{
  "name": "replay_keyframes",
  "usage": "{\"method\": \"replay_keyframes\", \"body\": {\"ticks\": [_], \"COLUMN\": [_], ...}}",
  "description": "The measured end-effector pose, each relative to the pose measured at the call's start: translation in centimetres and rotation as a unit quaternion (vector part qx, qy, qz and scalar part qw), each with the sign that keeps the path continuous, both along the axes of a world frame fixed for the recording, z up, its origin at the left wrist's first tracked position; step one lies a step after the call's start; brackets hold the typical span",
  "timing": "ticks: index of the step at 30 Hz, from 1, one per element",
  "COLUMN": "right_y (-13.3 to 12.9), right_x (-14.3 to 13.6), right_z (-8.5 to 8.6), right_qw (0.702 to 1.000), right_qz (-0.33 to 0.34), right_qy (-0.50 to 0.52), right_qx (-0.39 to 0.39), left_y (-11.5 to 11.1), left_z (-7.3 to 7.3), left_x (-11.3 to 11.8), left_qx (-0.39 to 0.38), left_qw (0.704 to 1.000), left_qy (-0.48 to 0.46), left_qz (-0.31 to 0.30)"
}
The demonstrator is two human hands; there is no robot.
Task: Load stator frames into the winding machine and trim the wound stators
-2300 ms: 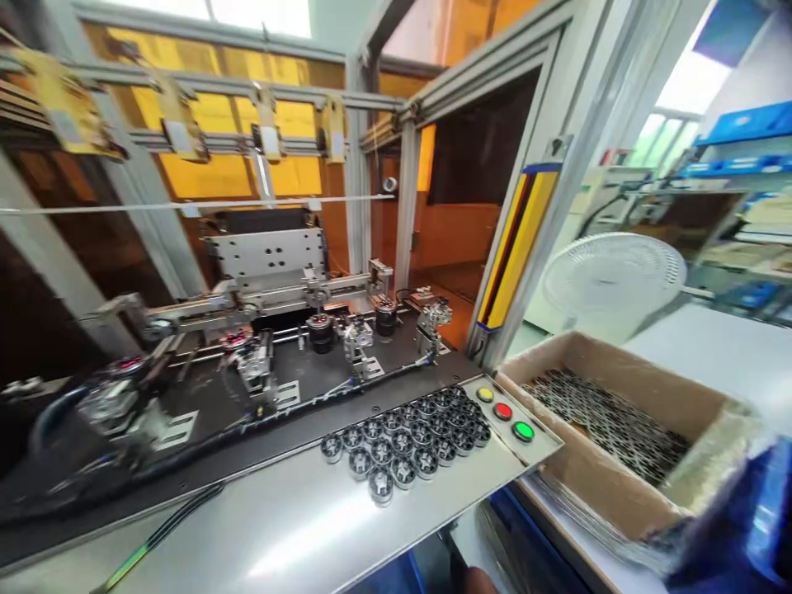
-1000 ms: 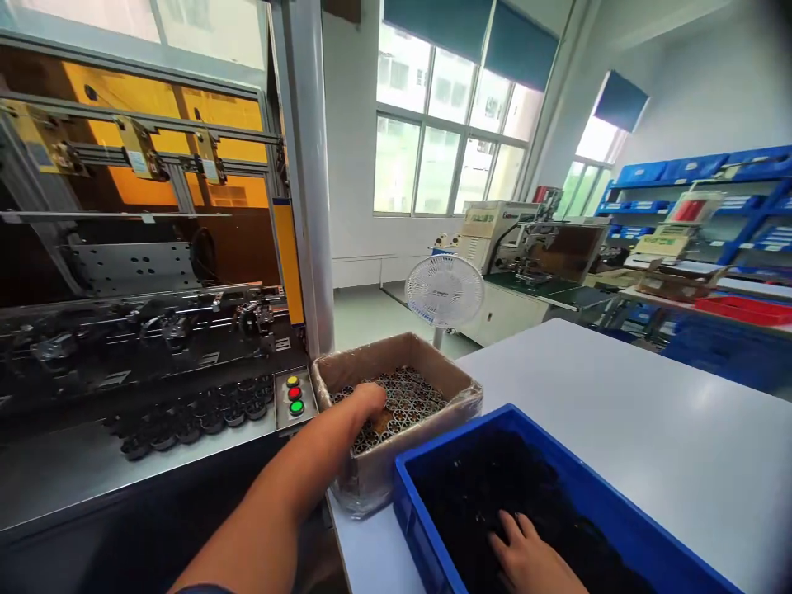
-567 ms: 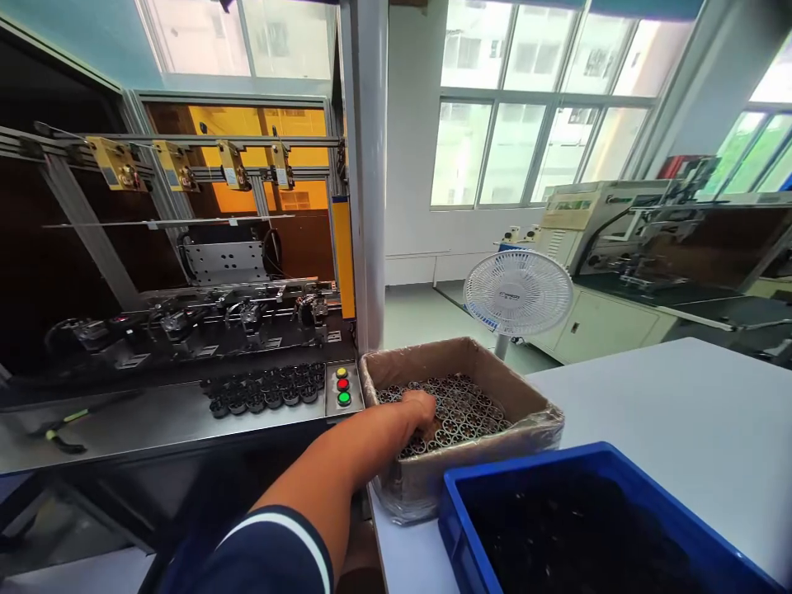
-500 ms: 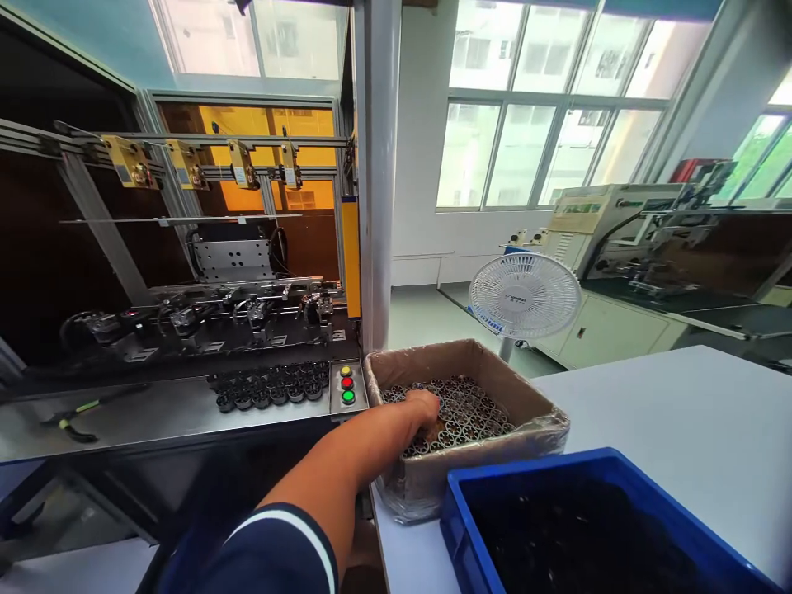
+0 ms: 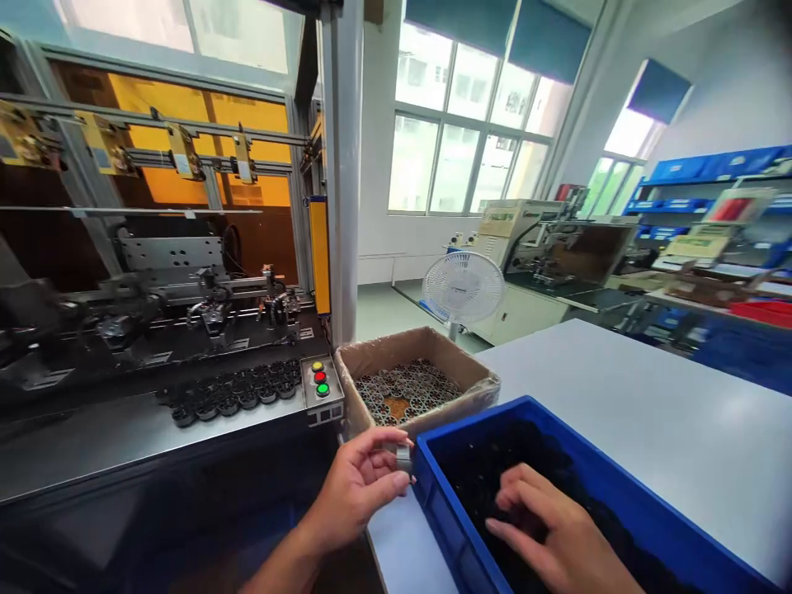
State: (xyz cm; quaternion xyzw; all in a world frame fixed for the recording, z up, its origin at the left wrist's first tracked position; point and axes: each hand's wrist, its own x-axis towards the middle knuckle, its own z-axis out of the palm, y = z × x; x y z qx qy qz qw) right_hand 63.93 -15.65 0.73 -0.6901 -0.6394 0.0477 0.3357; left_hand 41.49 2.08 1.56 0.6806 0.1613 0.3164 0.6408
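Observation:
My left hand [image 5: 355,487] pinches a short grey metal cylinder, which looks like a stator core [image 5: 403,458], between thumb and fingertips. It is in front of a plastic-lined cardboard box [image 5: 449,351], beside the near-left corner of a blue bin [image 5: 446,528]. Rows of round, spoked metal cores [image 5: 430,384] lie in the box, with bare brown cardboard showing at one spot. Over the blue bin is my right hand [image 5: 553,520], its fingers curled and the thumb apart from them; nothing shows between them. Dark small parts [image 5: 544,450] fill the bin, too dim to make out singly.
On the left stands a machine with a metal ledge [image 5: 124,437] bearing rows of black round parts [image 5: 235,392]. A button panel [image 5: 320,388] sits at its right end. A white fan [image 5: 463,287] stands behind the box. The white table [image 5: 619,379] extends right.
My left hand has come out of the cardboard box with a stator core in it. My right hand has come into view over the blue bin. The view has turned right.

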Motion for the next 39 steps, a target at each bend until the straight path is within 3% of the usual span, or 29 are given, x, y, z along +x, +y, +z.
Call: {"method": "replay_keyframes", "body": {"ticks": [2,4,8,13,21,28,35,39], "right_y": [-0.1,-0.4,-1.7,-2.3,-2.4,-2.4,-2.1,-1.8], "right_x": [-2.7,-4.7,-6.3,-6.2,-5.8,-5.4,-5.8,-5.3], "right_z": [2.0,2.7,1.9,1.4,1.1,1.2,1.2,0.9], "right_qw": [0.997,0.989,0.972,0.968,0.97,0.965,0.945,0.939], "right_qz": [0.002,0.026,0.069,0.072,0.116,0.105,0.139,0.163], "right_qy": [0.008,0.01,-0.029,-0.04,-0.042,-0.05,-0.091,-0.101], "right_qx": [0.077,0.145,0.223,0.238,0.209,0.234,0.282,0.284], "left_y": [-2.1,-3.7,-6.0,-7.8,-8.5,-8.3,-8.5,-8.3], "left_z": [-0.5,-0.7,-1.4,-2.4,-2.3,-2.1,-2.5,-2.7], "left_x": [-0.9,-0.6,1.3,2.6,2.4,1.7,1.2,1.0], "left_qx": [-0.036,-0.054,-0.088,-0.128,-0.115,-0.112,-0.195,-0.199], "left_qw": [0.997,0.992,0.99,0.984,0.988,0.992,0.977,0.977], "left_qy": [-0.072,-0.112,-0.092,-0.075,-0.083,-0.054,-0.056,-0.049], "left_qz": [-0.019,-0.034,-0.068,-0.098,-0.067,-0.037,-0.063,-0.057]}}
